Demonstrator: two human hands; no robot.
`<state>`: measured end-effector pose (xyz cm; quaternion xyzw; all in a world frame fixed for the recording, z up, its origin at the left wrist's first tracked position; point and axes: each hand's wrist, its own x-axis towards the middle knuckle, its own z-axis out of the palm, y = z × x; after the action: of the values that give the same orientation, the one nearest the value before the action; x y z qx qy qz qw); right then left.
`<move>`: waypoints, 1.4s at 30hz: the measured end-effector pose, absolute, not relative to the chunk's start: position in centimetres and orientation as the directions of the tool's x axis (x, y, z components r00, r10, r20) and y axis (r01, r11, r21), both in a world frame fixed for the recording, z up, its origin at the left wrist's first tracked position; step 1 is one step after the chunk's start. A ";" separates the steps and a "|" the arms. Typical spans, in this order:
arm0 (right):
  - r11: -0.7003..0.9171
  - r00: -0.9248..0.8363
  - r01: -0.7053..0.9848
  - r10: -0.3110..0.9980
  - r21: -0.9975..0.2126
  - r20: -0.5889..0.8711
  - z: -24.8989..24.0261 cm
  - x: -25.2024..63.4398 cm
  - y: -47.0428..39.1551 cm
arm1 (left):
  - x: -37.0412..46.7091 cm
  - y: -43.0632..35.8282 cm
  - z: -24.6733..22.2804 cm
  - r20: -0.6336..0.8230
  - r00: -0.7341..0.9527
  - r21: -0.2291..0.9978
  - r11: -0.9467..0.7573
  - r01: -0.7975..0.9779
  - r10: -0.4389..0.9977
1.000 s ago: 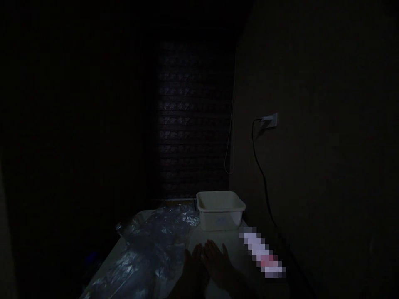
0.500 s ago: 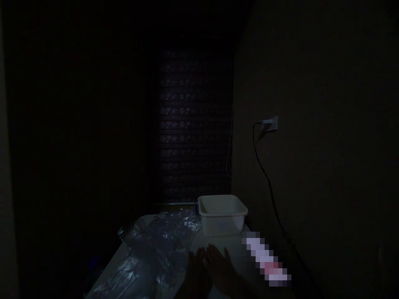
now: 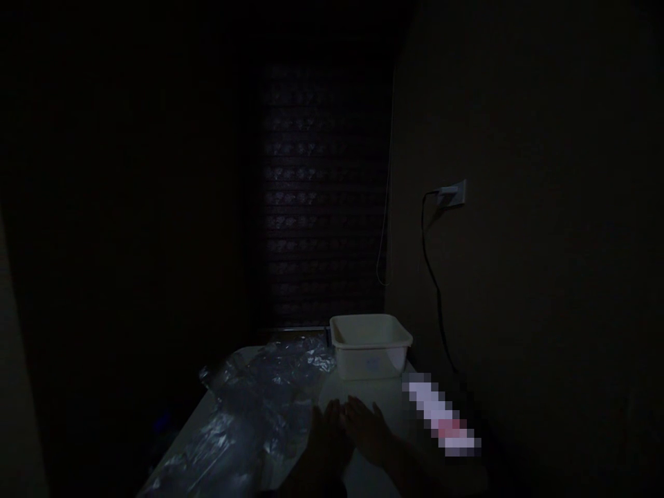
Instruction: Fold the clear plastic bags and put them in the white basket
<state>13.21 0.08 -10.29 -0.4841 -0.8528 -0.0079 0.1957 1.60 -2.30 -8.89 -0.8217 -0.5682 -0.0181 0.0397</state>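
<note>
Darkness fills most of the room; a blind (image 3: 295, 197) hangs beyond the far edge of the desk (image 3: 372, 477). Along the left edge lies crumpled plastic (image 3: 243, 415). To its right, the left hand (image 3: 326, 436) and the right hand (image 3: 367, 432) come together, fingers stretched out toward the far edge; I can make out nothing held between them. Beyond these hands, near the far right corner, stands a white tub (image 3: 371, 363). By the right edge shows a pixelated strip (image 3: 438, 415), which I cannot identify. I would keep both hands level and clear of the plastic, which probably slides easily. Its long axis runs toward the far edge; the tub opens upward, its longer side seemingly across the desk.
</note>
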 end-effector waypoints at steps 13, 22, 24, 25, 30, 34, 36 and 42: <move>0.515 -0.453 0.855 0.799 -0.062 0.396 -9.0 14.2 0.0 | 0.0 -1.8 -7.9 0.100 0.384 -0.062 -0.379 0.923 0.918; 0.555 -0.498 0.829 0.791 -0.075 0.355 -9.1 13.5 -1.0 | 0.3 -2.4 -8.4 0.061 0.371 -0.076 -0.367 0.927 0.926; 0.557 -0.498 0.826 0.794 -0.087 0.348 -9.2 13.5 -0.9 | 0.3 -2.4 -8.6 0.074 0.371 -0.079 -0.365 0.928 0.926; 0.557 -0.498 0.825 0.797 -0.095 0.343 -9.3 13.5 -0.9 | 0.2 -2.4 -8.6 0.080 0.371 -0.082 -0.365 0.927 0.925; 0.553 -0.493 0.824 0.806 -0.122 0.328 -9.3 13.5 -1.0 | 0.2 -2.7 -7.9 0.059 0.382 -0.077 -0.378 0.923 0.922; 0.546 -0.477 0.828 0.807 -0.131 0.347 -9.4 13.3 -0.8 | 0.2 -2.5 -7.8 0.047 0.372 -0.085 -0.367 0.926 0.927; 0.511 -0.432 0.843 0.829 -0.168 0.354 -9.4 13.4 -0.3 | 0.1 -2.4 -8.0 0.049 0.373 -0.084 -0.368 0.926 0.927; 0.431 -0.341 0.866 0.880 -0.253 0.330 -8.5 15.1 1.5 | -0.1 -1.6 -7.1 0.030 0.404 0.000 -0.404 0.915 0.914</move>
<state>15.11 1.52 -8.54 -0.5332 -0.8188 0.0164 0.2121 -0.09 -1.56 -7.13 -0.8379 -0.5457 -0.0126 0.0081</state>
